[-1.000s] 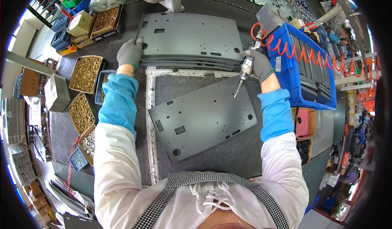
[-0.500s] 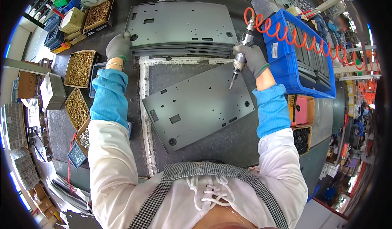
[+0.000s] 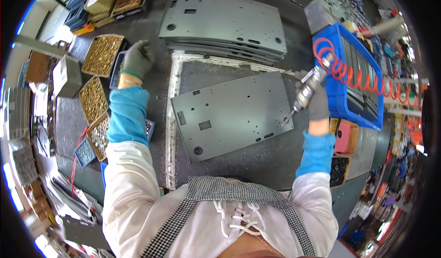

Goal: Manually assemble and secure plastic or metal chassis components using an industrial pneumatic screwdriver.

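A dark grey metal plate [image 3: 234,106] with holes and slots lies at an angle on the bench before me. My right hand [image 3: 318,104], in a grey glove, grips a silver air screwdriver [image 3: 307,92]. Its bit points down and left, by the plate's right corner; whether it touches, I cannot tell. My left hand [image 3: 138,61], also gloved, hovers beside a small blue tray [image 3: 117,69], left of a stack of similar plates [image 3: 225,23]. Its fingers are loosely bent and apart, with nothing visible in them.
Boxes of brass-coloured fasteners [image 3: 103,56] and a box of silver parts [image 3: 98,136] line the left. On the right are a blue crate [image 3: 330,83] of dark panels, a coiled red hose [image 3: 353,76] and a box of black parts [image 3: 339,170].
My left hand has come away from the stack's left edge. My right hand has carried the screwdriver right and lower, from above the plate to its right corner. The whole view has shifted slightly.
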Demonstrator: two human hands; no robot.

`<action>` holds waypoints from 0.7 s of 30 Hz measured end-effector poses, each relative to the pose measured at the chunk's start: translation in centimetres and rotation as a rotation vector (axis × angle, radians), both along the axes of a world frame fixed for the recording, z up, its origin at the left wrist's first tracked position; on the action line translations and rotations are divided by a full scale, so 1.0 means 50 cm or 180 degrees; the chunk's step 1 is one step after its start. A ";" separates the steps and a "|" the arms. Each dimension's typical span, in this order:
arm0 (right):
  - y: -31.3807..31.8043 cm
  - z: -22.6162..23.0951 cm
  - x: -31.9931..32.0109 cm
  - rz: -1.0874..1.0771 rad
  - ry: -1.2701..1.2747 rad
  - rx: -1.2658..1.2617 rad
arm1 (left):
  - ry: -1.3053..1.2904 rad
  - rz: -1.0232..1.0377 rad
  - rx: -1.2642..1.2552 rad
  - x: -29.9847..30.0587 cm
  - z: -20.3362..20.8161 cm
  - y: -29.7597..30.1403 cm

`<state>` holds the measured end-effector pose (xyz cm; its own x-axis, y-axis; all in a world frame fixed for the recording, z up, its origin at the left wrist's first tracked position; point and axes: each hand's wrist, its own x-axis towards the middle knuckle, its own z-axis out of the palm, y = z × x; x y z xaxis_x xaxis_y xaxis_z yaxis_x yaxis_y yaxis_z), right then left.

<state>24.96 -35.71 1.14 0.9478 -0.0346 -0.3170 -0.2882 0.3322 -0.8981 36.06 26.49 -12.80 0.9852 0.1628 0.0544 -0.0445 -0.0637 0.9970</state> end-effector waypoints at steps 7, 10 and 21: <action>0.103 0.042 -0.214 -0.0792 -0.1308 0.0365 | 0.1311 0.0014 -0.3484 -0.333 0.104 -0.300; 0.187 0.083 -0.256 -0.0951 -0.1735 0.0477 | 0.1997 -0.0027 -0.3169 -0.439 0.181 -0.419; 0.356 0.127 -0.370 -0.0861 -0.2065 0.0472 | 0.2208 -0.1230 -0.4086 -0.620 0.129 -0.508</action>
<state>6.48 -17.93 7.50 0.9111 -0.2952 0.2877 0.3980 0.4483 -0.8004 5.05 1.09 -6.34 0.7472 -0.5308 -0.4000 0.6352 0.7473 0.1950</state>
